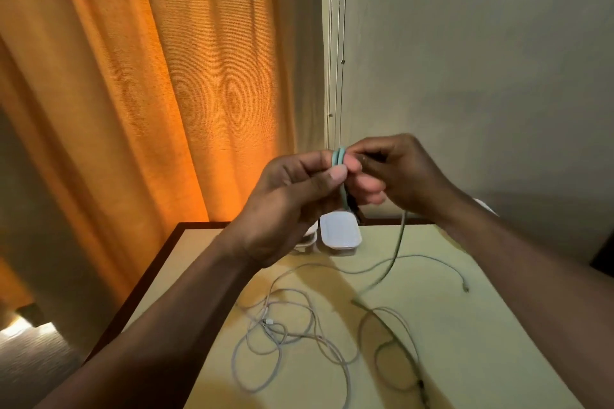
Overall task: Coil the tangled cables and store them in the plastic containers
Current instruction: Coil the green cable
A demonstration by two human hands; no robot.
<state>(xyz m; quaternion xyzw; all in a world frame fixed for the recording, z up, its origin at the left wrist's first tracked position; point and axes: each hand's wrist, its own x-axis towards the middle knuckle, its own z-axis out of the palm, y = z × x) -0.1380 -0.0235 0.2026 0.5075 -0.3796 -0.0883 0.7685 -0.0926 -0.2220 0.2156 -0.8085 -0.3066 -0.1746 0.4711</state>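
Surface: your tabletop (pixel 481 325) is a pale cream-yellow, smooth and matte, with a dark brown border (pixel 146 276) along its left and far edges. It stands in a room corner. An orange woven curtain (pixel 133 93) hangs in deep folds on the left, lit from behind. A plain grey-white wall (pixel 465 60) is on the right. A narrow vertical trim strip (pixel 335 43) runs between them. A patch of floor (pixel 30 365) shows at lower left.

Hands: both are raised above the far edge of the tabletop, close together.
- Your left hand (pixel 299 196) pinches the green cable (pixel 339 156) between the thumb and the fingers. Two turns of it loop over the fingers.
- Your right hand (pixel 398 173) is curled beside those turns and grips the same cable. The free length drops from under its palm to the tabletop and ends there in loose loops on the right side.

Other items:
- The white cables (pixel 282 329) lie tangled in thin, round overlapping loops at mid-tabletop. One strand trails off to the right, with a small connector at its end.
- A clear plastic container (pixel 340 232), rounded-rectangular with a white lid on, sits at the far edge just below your hands.
- A second container (pixel 307 238) just to its left is mostly hidden by your left hand.
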